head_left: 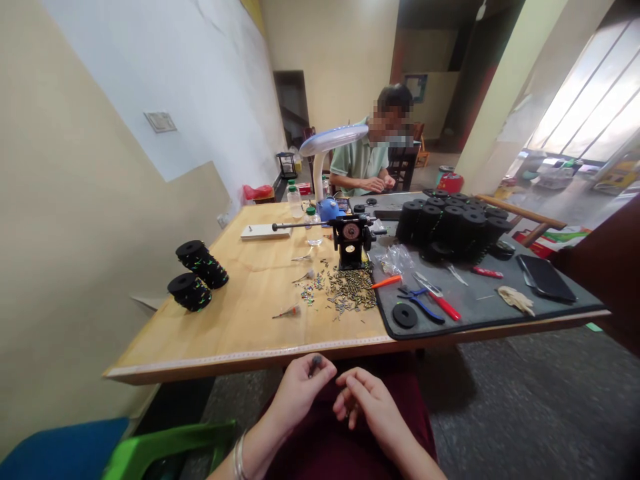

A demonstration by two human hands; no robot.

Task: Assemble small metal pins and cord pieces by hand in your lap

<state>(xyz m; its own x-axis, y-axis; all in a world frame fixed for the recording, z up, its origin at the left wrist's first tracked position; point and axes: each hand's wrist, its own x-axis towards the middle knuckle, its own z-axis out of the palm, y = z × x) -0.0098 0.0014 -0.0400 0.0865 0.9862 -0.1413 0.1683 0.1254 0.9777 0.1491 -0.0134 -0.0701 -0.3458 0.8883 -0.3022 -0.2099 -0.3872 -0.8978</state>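
Observation:
My left hand (pixel 305 380) is closed in front of the table edge, above my lap. A small dark, rounded thing (pixel 317 359) shows between its thumb and fingers; its kind is too small to tell. Close by on the right, my right hand (pixel 367 403) has its fingers curled and the thumb against the index finger. Whatever it pinches, if anything, cannot be made out. The fingertips of the two hands nearly meet. Beyond them on the wooden table (pixel 240 287) lie a heap of small brass-coloured pieces (pixel 353 287) and several tiny coloured pieces (pixel 311 288).
A black hand-cranked machine (pixel 350 233) stands mid-table, with a lamp (pixel 333 139) behind it. Black foam spools (pixel 450 223) crowd the grey mat (pixel 470 293), near blue pliers (pixel 423 303) and red-handled scissors (pixel 440 299). Two spools (pixel 200 263) stand left. A person (pixel 365 160) sits opposite.

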